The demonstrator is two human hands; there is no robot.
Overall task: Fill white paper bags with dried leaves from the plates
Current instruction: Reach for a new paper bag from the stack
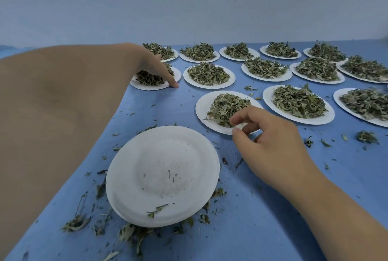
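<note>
Several white paper plates heaped with dried green leaves stand on a blue table. My right hand point(270, 145) pinches the near rim of the closest full plate point(204, 106), thumb under the edge and forefinger on the leaves. My left hand point(154, 65) reaches far across and lies over the leaf heap of a plate at the left point(147, 87). One straight digit touches that plate's near rim, and its other fingers are hidden. An empty white plate point(162, 176) with a few crumbs lies in front of me. No paper bag is in view.
Loose leaf bits point(77, 223) are scattered round the empty plate and over the blue table point(273, 229). More full plates point(298, 103) fill the right and back, up to a pale blue wall point(189, 15). My left forearm spans the left side.
</note>
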